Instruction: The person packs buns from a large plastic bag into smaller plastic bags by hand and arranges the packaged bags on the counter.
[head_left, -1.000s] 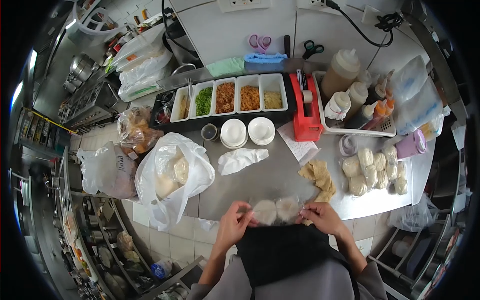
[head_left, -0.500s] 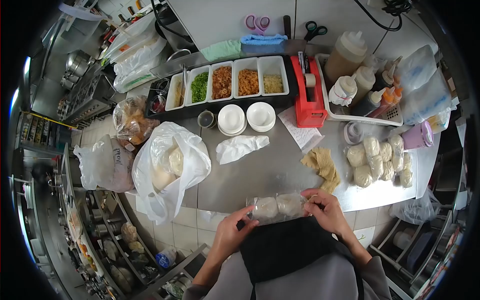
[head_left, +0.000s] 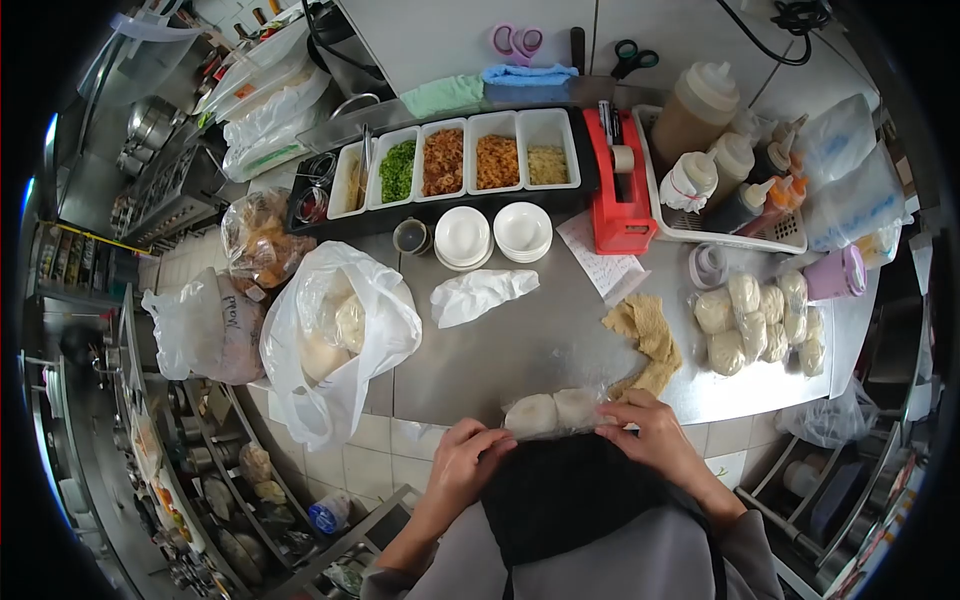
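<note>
A clear plastic bag of two white balls (head_left: 553,411) is stretched between my hands at the table's front edge. I cannot tell what the balls are made of. My left hand (head_left: 465,465) pinches the bag's left end, fingers curled. At the opposite end, my right hand (head_left: 650,436) grips the plastic between thumb and fingers. A tan cloth (head_left: 645,335) lies just beyond my right hand. Similar bagged pale balls (head_left: 745,318) are piled on the right of the table. An open white plastic bag (head_left: 375,375) with more pale balls inside stands on the left.
Toppings fill white tubs (head_left: 443,158) along the back. Stacked white bowls (head_left: 522,232), a crumpled white bag (head_left: 485,297) and a dark cup (head_left: 411,238) sit in front. A red tape dispenser (head_left: 620,205) stands beside a basket (head_left: 730,237) of squeeze bottles.
The bag has shifted slightly, and its balls now sit closer together. My left hand has turned, and my right hand has moved a little down its end. The table items stay put.
</note>
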